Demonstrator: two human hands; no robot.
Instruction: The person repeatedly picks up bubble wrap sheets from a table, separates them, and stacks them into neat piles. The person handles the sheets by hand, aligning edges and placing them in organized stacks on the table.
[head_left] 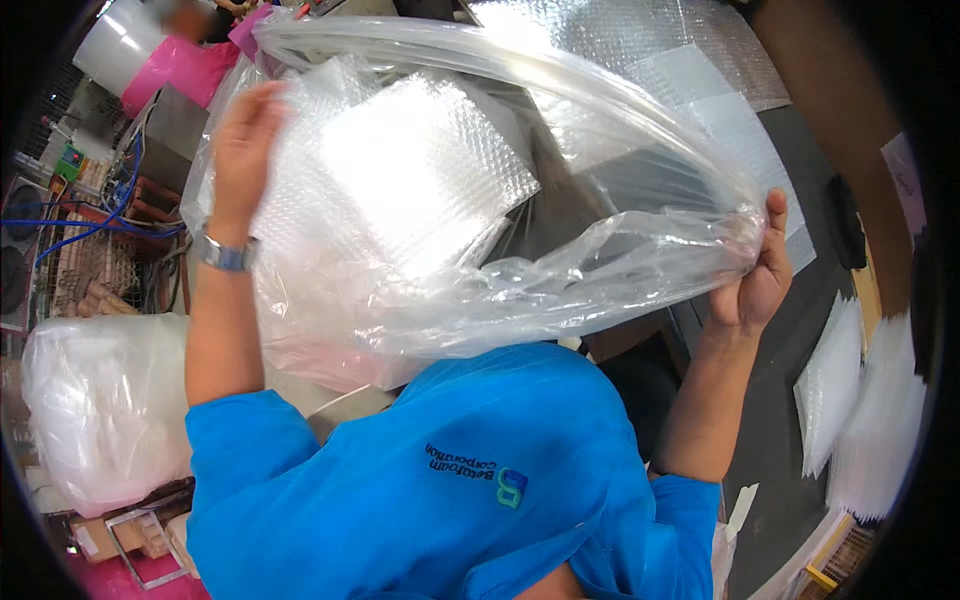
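Observation:
A large clear plastic bag (560, 290) spreads across the middle, its mouth stretched wide toward the right. My right hand (755, 270) is closed on the gathered rim of that bag, thumb pointing up. Inside the bag, toward its left, lie several silvery-white bubble wrap sheets or pouches (420, 160), stacked at uneven angles. At the bag's left side is my left hand (248, 130), raised, with its fingers stretched out and slightly blurred. It seems to hold nothing, though I cannot make out whether the fingertips touch the film.
More bubble wrap (700, 50) lies on the dark table (770, 400) beyond the bag. White stacked sheets (870, 420) stand at the far right. A filled translucent bag (105, 410) sits at the left, below blue cables (120, 215). Another person's blurred hand shows at the top left.

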